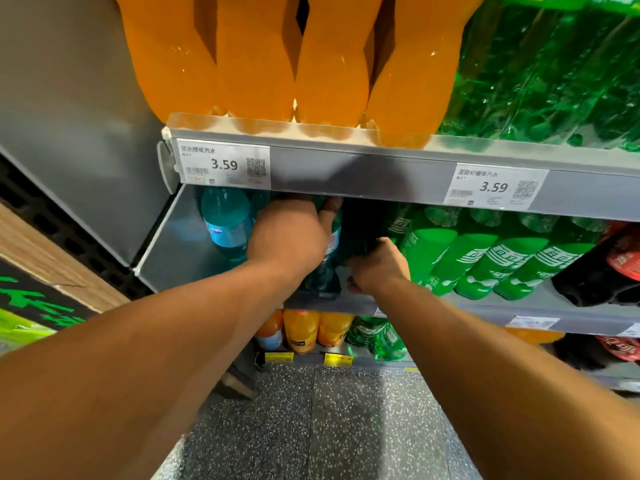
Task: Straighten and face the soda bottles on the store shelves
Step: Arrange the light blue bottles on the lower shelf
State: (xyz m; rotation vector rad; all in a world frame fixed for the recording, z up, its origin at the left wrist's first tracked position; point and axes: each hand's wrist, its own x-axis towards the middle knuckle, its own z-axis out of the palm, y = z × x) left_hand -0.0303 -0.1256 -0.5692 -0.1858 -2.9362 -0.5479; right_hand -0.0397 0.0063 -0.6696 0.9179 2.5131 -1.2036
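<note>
Teal bottle (pixel 323 271) and dark bottle (pixel 360 230) held on the middle shelf (pixel 502 306).
Left grip (pixel 291 233) wraps round the teal bottle's upper body; right grip (pixel 377 268), just beside it, clasps the dark bottle low down. Both bottles stand at the shelf front. Two price tags (pixel 223 164) above read 3.59.
</note>
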